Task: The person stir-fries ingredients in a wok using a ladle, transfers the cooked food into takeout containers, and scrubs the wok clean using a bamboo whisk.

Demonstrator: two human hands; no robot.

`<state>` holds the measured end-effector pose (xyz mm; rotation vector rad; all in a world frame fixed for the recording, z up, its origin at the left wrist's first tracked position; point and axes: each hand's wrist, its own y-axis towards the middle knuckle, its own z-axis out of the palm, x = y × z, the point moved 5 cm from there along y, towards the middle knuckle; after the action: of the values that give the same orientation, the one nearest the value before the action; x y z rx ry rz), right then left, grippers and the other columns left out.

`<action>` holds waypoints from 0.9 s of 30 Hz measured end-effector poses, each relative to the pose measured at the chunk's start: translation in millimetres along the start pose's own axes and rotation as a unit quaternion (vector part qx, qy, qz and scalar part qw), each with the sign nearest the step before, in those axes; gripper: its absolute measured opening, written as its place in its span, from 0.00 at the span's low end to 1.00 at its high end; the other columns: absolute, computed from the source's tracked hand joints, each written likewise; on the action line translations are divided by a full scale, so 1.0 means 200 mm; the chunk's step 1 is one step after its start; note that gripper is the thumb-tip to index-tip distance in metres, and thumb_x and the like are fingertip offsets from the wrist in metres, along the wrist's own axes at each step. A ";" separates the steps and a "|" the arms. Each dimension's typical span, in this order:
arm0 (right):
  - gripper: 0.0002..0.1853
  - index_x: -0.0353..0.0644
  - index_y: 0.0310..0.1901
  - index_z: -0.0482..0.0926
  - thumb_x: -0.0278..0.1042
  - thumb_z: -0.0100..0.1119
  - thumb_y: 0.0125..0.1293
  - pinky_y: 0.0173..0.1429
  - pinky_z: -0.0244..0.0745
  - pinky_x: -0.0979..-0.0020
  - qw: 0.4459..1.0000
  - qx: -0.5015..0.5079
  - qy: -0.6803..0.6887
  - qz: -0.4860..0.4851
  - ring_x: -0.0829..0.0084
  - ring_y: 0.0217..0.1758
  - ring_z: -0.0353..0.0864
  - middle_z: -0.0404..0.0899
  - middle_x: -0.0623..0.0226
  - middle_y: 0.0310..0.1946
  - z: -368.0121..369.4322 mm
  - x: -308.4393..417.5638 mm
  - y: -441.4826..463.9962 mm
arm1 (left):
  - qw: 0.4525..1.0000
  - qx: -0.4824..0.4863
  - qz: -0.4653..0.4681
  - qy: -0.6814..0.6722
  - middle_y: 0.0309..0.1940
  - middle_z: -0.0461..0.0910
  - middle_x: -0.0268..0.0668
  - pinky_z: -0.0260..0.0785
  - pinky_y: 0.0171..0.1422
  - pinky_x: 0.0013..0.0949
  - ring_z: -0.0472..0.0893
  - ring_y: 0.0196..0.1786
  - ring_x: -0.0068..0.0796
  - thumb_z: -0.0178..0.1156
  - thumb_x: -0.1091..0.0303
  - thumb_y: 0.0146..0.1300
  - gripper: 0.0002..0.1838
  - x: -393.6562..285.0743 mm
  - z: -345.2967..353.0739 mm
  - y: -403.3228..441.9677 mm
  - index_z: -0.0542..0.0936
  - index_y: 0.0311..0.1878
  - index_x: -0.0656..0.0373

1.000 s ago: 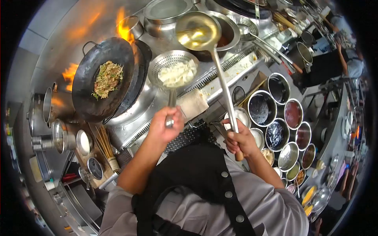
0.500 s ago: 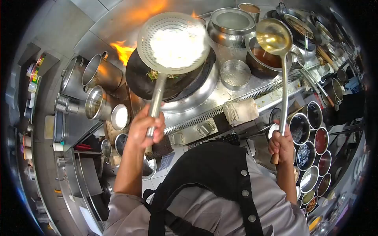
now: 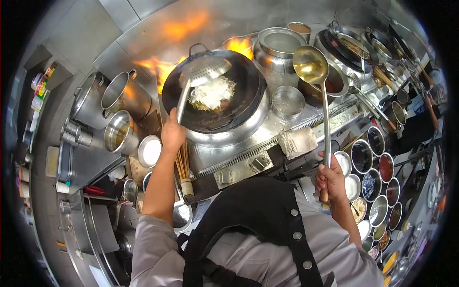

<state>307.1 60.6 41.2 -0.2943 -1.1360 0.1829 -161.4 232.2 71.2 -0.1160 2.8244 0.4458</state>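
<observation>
My left hand (image 3: 173, 131) is closed round the handle of a perforated skimmer (image 3: 206, 71), tilted over the black wok (image 3: 246, 103). Below the skimmer, white pieces of food (image 3: 213, 93) lie in a heap on shredded green and brown food in the wok. What the white pieces are, I cannot tell. My right hand (image 3: 333, 179) grips a long ladle (image 3: 310, 64) near its wooden end. The ladle's bowl hangs upright beside a pot of reddish-brown liquid (image 3: 337, 83), apart from the wok. Its inside shines golden; whether it holds liquid I cannot tell.
Flames (image 3: 165, 71) rise behind the wok. A round metal tin (image 3: 288, 102) and a folded cloth (image 3: 297, 142) sit on the stove. A bamboo brush (image 3: 183, 167) stands near my left forearm. Pots (image 3: 125, 95) are at left, and several seasoning bowls (image 3: 362, 156) at right.
The skimmer has tipped and moved down toward the wok, and its white food now lies in the wok. The ladle has shifted slightly left and down, still in my right hand.
</observation>
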 end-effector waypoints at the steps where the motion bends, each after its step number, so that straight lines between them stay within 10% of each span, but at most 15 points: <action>1: 0.20 0.44 0.59 0.65 0.28 0.53 0.65 0.15 0.60 0.78 1.000 0.010 -0.010 -0.009 0.82 0.11 0.61 0.61 0.75 0.16 0.02 -0.01 0.03 | 1.000 -0.005 -0.003 0.000 0.45 0.76 0.62 0.70 0.51 0.55 0.78 0.45 0.62 0.53 0.76 0.53 0.33 -0.01 -0.02 0.00 0.60 0.66 0.58; 6: 0.22 0.43 0.59 0.65 0.27 0.55 0.64 0.18 0.63 0.78 0.991 0.058 -0.123 0.011 0.81 0.15 0.66 0.69 0.73 0.21 0.43 -0.06 0.33 | 0.985 -0.064 -0.080 -0.140 0.46 0.75 0.65 0.67 0.55 0.52 0.75 0.49 0.66 0.54 0.76 0.52 0.37 -0.22 -0.10 -0.12 0.55 0.68 0.63; 10: 0.22 0.36 0.57 0.64 0.29 0.56 0.61 0.21 0.69 0.72 0.930 0.231 -0.278 -0.062 0.76 0.17 0.70 0.70 0.68 0.21 0.72 -0.06 0.66 | 0.855 0.058 -0.158 -0.491 0.24 0.69 0.34 0.58 0.12 0.26 0.67 0.14 0.19 0.51 0.83 0.53 0.21 -0.42 -0.02 -0.13 0.64 0.52 0.62; 14: 0.20 0.40 0.58 0.66 0.22 0.52 0.63 0.17 0.62 0.75 0.973 0.188 -0.130 -0.010 0.79 0.13 0.65 0.66 0.72 0.18 0.44 0.01 0.45 | 0.794 0.046 -0.193 -0.575 0.26 0.69 0.37 0.61 0.13 0.30 0.68 0.15 0.25 0.51 0.83 0.53 0.21 -0.53 -0.04 -0.23 0.62 0.51 0.59; 20: 0.26 0.47 0.64 0.63 0.23 0.51 0.64 0.17 0.62 0.75 0.971 0.180 0.132 0.081 0.79 0.12 0.63 0.62 0.73 0.16 -0.08 0.01 0.26 | 0.594 0.231 -0.258 -0.726 0.25 0.69 0.36 0.62 0.17 0.31 0.70 0.19 0.27 0.56 0.81 0.53 0.23 -1.16 0.19 -0.42 0.60 0.51 0.53; 25: 0.22 0.39 0.59 0.66 0.25 0.55 0.63 0.17 0.63 0.77 0.980 0.025 -0.194 0.042 0.81 0.14 0.65 0.69 0.72 0.20 -0.34 -0.17 0.37 | 0.380 0.360 -0.361 -0.772 0.23 0.68 0.35 0.60 0.20 0.31 0.70 0.21 0.27 0.56 0.79 0.53 0.18 -1.40 0.80 -0.53 0.63 0.44 0.53; 27: 0.26 0.38 0.62 0.65 0.28 0.59 0.63 0.22 0.70 0.72 0.953 -0.006 -0.296 0.058 0.77 0.18 0.71 0.76 0.63 0.29 -0.41 -0.27 0.39 | 0.215 0.394 -0.386 -0.806 0.22 0.68 0.34 0.61 0.22 0.30 0.70 0.22 0.26 0.55 0.77 0.54 0.12 -1.46 1.01 -0.58 0.66 0.39 0.53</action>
<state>360.1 107.4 -63.4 -0.3279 -1.7165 0.3862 185.3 194.8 -63.5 -0.4289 0.2956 -0.7745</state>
